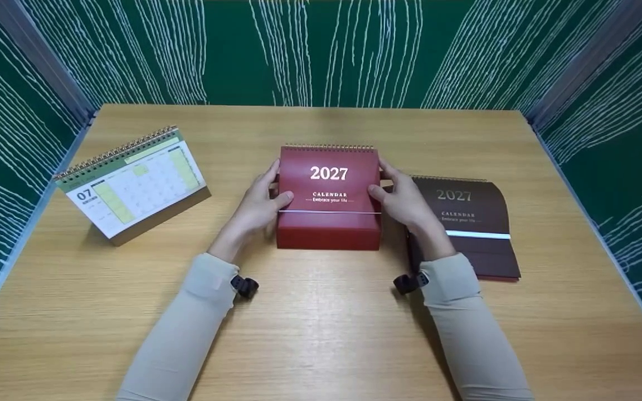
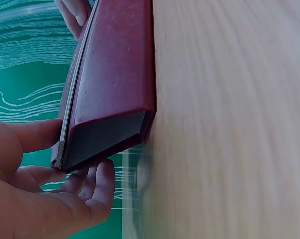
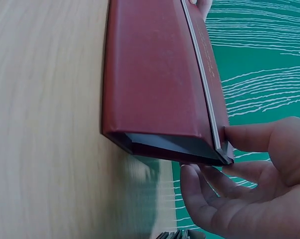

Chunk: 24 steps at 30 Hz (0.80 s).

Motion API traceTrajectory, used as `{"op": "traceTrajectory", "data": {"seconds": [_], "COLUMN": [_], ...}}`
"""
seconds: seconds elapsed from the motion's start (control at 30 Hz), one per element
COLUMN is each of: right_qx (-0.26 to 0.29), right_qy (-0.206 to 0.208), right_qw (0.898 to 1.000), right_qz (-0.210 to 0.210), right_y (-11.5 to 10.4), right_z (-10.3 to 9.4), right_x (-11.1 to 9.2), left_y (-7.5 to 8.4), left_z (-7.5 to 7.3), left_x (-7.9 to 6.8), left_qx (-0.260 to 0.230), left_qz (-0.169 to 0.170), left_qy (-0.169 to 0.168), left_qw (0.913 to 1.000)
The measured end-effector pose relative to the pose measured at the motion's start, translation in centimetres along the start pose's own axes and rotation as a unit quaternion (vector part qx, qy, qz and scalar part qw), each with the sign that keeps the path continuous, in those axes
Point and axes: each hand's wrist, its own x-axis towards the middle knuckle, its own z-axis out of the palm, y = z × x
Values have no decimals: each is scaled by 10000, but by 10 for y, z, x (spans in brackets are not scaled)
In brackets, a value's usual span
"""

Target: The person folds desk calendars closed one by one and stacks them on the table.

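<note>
A red spiral-bound desk calendar (image 1: 329,186) marked 2027 stands tilted back on the table, midway between the hands. My left hand (image 1: 258,201) grips its left side edge, thumb on the front cover and fingers behind. On the opposite edge, my right hand (image 1: 408,203) holds it the same way. Both wrist views show the hollow, folded red base (image 2: 117,69) resting on the wood, open at its ends. In the right wrist view, the thumb (image 3: 249,137) presses near the page edge while the other fingers curl at the back.
At the left stands an upright desk calendar (image 1: 145,181) turned to a green-and-white 07 page. A dark brown 2027 calendar (image 1: 477,223) lies close to the right forearm, partly hidden by it. Green panels with white lines (image 1: 321,50) border the wooden table (image 1: 321,334).
</note>
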Motion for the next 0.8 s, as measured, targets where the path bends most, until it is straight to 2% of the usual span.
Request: {"op": "traceTrajectory", "data": {"seconds": [0.33, 0.47, 0.57, 0.8], "right_qx": [26, 74, 73, 54], "right_qy": [-163, -227, -272, -388], "right_qw": [9998, 9996, 9993, 9986], "right_qz": [107, 170, 229, 344], "right_y": [1, 0, 1, 1], "right_z": [0, 1, 2, 3], "right_x": [0, 0, 0, -1], "left_y": [-2, -1, -2, -2], "left_z": [2, 2, 1, 1], "left_x": [2, 1, 1, 1], "left_qx": [-238, -309, -244, 68], "left_qz": [-101, -25, 27, -115], "left_qy": [-16, -55, -66, -65], "left_qw": [9997, 9995, 9997, 9999]}}
